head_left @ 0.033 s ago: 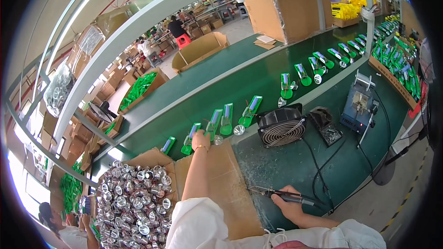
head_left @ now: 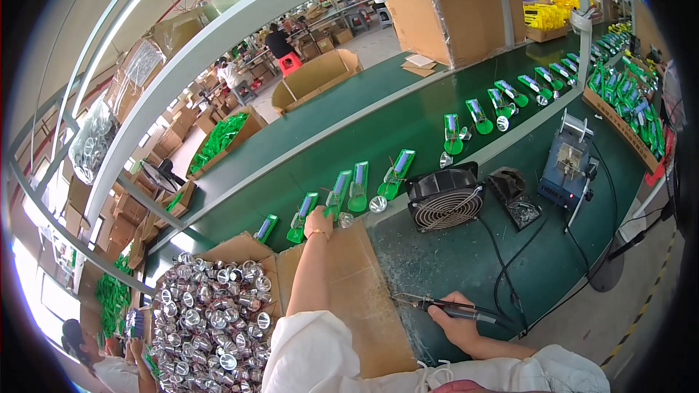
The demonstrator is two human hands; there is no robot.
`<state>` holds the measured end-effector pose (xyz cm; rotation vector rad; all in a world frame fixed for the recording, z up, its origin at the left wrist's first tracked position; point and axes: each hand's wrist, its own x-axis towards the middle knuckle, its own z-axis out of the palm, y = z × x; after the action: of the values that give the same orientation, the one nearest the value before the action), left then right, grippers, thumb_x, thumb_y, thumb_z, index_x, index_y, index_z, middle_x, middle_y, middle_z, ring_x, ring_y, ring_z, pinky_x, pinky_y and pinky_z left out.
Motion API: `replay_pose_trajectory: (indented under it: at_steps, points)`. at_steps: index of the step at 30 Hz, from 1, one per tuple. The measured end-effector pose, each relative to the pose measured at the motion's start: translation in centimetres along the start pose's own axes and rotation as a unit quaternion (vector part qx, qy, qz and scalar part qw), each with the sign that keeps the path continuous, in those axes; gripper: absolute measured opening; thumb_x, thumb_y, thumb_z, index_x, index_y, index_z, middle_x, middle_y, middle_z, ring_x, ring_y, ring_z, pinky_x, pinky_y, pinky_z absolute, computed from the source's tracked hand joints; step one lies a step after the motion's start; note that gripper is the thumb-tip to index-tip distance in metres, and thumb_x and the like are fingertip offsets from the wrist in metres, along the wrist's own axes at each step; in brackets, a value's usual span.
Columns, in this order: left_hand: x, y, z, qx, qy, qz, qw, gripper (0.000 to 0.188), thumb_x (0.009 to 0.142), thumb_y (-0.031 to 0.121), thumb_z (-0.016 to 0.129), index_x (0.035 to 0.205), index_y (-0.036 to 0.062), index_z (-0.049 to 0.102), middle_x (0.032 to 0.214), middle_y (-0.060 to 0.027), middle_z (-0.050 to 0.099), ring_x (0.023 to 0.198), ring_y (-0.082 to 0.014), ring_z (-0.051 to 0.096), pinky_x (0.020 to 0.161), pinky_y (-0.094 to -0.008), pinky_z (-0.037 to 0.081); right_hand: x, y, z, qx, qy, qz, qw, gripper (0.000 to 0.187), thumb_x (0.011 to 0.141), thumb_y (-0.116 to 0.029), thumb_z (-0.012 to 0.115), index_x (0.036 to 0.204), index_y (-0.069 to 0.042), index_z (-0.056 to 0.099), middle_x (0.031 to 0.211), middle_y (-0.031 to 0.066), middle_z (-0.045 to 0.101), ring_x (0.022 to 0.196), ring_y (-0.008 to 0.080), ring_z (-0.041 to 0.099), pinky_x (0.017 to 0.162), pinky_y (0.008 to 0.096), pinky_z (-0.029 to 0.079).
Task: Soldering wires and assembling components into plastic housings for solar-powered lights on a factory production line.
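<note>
My left hand (head_left: 319,223) reaches to the near edge of the green belt, at the lower end of a green plastic flashlight housing (head_left: 338,191). Its fingertips are partly hidden, so I cannot tell whether they grip the housing. Just left of the hand lies another green housing (head_left: 301,218); a silver reflector (head_left: 346,220) sits on its right. My right hand (head_left: 457,320) is closed round a black-handled soldering iron (head_left: 459,310) low over the bench. The iron's thin metal tip points left, over the scraped edge of a cardboard sheet (head_left: 342,284).
A cardboard box of silver reflectors (head_left: 211,320) stands at the left. Beyond my right hand are a black fan (head_left: 445,196), a black soldering-iron stand (head_left: 515,200) and a blue solder feeder (head_left: 564,164). Cables cross the bench. A box of green housings (head_left: 630,113) is at far right.
The left hand has shifted very slightly to the right along the belt edge, and the housings near it also sit slightly further right. The right hand and soldering iron have not visibly moved.
</note>
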<state>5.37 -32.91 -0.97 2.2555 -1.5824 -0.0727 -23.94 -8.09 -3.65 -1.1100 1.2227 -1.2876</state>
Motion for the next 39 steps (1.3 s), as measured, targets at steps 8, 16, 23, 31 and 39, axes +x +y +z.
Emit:
replay_pose_trajectory:
  at_steps: [8, 16, 23, 31, 39]
  points:
    - [-7.1, -1.4, -4.4, -0.031, 0.016, 0.001, 0.999, 0.018, 0.070, 0.023, 0.056, 0.075, 0.0098, 0.068, 0.077, -0.0146, 0.065, 0.074, -0.0320, 0.063, 0.067, -0.0404, 0.050, 0.3, -0.2, 0.4, -0.008, 0.005, -0.032, 0.999, 0.018, 0.074, -0.013, 0.070, 0.076, -0.003, 0.055, 0.065, 0.0026, 0.058, 0.059, 0.0063, 0.051, 0.053, 0.0232, 0.042]
    - [-25.0, -6.8, -9.5, 0.074, 0.050, -0.097, 0.991, 0.047, 0.073, 0.051, 0.059, 0.094, 0.0094, 0.063, 0.068, -0.0196, 0.063, 0.065, -0.0362, 0.062, 0.059, -0.0444, 0.049, -0.1, 0.9, 0.7, 0.002, 0.014, -0.078, 0.997, 0.017, 0.075, -0.011, 0.069, 0.074, -0.003, 0.054, 0.063, 0.0005, 0.056, 0.057, 0.0055, 0.048, 0.052, 0.0223, 0.039]
    - [-25.9, -10.1, -10.2, 0.117, -0.016, -0.109, 0.987, 0.029, 0.084, 0.037, 0.049, 0.093, 0.0099, 0.056, 0.079, -0.0188, 0.063, 0.073, -0.0369, 0.061, 0.060, -0.0473, 0.047, -0.2, 1.2, 0.8, -0.005, 0.015, -0.103, 0.995, 0.016, 0.076, -0.010, 0.067, 0.075, -0.002, 0.054, 0.064, 0.0009, 0.055, 0.056, 0.0055, 0.047, 0.052, 0.0213, 0.039]
    - [-27.6, -8.1, -8.2, -0.057, 0.139, 0.124, 0.981, 0.012, 0.080, 0.014, 0.057, 0.087, 0.0056, 0.063, 0.087, -0.0091, 0.062, 0.083, -0.0277, 0.056, 0.071, -0.0406, 0.043, -0.6, 0.5, 0.4, -0.005, 0.037, -0.102, 0.994, 0.015, 0.078, -0.009, 0.065, 0.078, -0.002, 0.052, 0.064, 0.0026, 0.056, 0.056, 0.0060, 0.050, 0.051, 0.0203, 0.040]
    - [-29.8, -6.9, -10.5, -0.273, -0.004, -0.064, 0.960, 0.019, 0.076, 0.011, 0.064, 0.091, 0.0003, 0.063, 0.069, -0.0115, 0.065, 0.060, -0.0206, 0.063, 0.055, -0.0289, 0.048, -1.9, -0.8, 0.9, -0.011, 0.014, -0.098, 0.995, 0.017, 0.079, -0.012, 0.064, 0.079, -0.002, 0.050, 0.065, 0.0028, 0.054, 0.057, 0.0071, 0.050, 0.052, 0.0197, 0.040]
